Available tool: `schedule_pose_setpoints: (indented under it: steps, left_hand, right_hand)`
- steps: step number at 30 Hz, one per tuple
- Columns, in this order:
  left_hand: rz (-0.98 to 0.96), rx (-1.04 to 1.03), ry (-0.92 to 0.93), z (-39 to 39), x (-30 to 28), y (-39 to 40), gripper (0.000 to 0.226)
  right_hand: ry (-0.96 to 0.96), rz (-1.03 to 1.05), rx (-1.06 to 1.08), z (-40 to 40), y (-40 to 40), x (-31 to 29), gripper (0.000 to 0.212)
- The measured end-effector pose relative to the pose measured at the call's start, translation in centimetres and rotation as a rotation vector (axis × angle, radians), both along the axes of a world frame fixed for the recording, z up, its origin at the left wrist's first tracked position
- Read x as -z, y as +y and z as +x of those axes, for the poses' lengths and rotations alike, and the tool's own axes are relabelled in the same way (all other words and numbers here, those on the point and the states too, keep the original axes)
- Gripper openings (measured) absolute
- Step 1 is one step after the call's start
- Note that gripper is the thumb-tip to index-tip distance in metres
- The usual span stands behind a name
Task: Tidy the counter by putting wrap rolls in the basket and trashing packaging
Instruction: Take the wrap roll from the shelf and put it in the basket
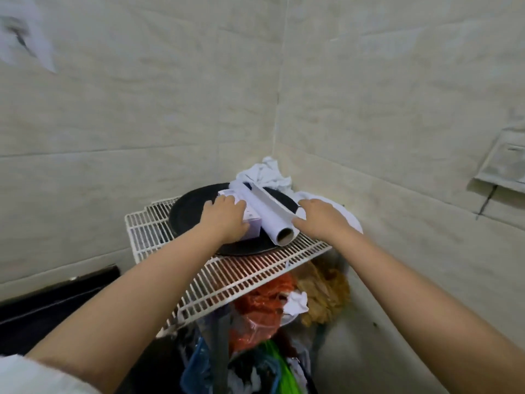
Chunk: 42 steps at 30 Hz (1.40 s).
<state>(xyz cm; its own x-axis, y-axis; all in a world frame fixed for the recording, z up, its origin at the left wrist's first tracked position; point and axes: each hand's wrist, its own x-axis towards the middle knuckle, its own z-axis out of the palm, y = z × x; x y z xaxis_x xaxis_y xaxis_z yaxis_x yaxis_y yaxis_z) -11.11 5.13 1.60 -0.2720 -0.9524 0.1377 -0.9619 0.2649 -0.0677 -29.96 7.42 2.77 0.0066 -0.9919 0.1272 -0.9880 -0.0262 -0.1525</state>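
Observation:
A white wrap roll (271, 216) with a cardboard core lies slanted on a round black pan (186, 213), on top of a white wire rack (233, 273) in the corner. Beside the roll sits a pale lilac box (253, 224). My left hand (224, 218) rests on that box, fingers curled over its top. My right hand (321, 218) touches the roll's right side with fingers spread, the thumb near the roll's open end. No basket is in view.
Crumpled white cloth or bags (267, 173) lie behind the pan against the tiled corner. Under the rack hang several plastic bags, red (260, 307), brown (324, 294) and green (279, 371). A dark surface (42, 305) is at the lower left.

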Motion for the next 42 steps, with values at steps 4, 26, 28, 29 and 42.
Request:
schedule_pose_setpoints:
  steps: [4, 26, 28, 29, 42]
  left_hand:
    - [0.051, -0.129, -0.014, -0.9, 0.4, -2.1, 0.046]
    - [0.116, -0.239, 0.072, 0.7, 1.2, -7.5, 0.048]
    - [0.124, -0.259, 0.096, 1.2, 1.4, -7.8, 0.051]
    - [0.139, -0.270, 0.108, 1.3, 1.6, -7.9, 0.052]
    - [-0.396, -0.268, -0.094, -1.5, -1.5, -1.1, 0.078]
  right_hand:
    - [-0.067, 0.038, -0.127, -1.0, -5.2, 0.0, 0.042]
    - [-0.561, 0.503, -0.136, 1.7, -13.7, 2.6, 0.027]
    - [-0.695, 0.546, -0.104, 1.5, -13.8, 3.1, 0.023]
    - [-0.767, 0.566, -0.095, 1.4, -13.7, 3.5, 0.027]
    - [-0.943, 0.432, -0.556, -0.4, -10.5, -1.4, 0.027]
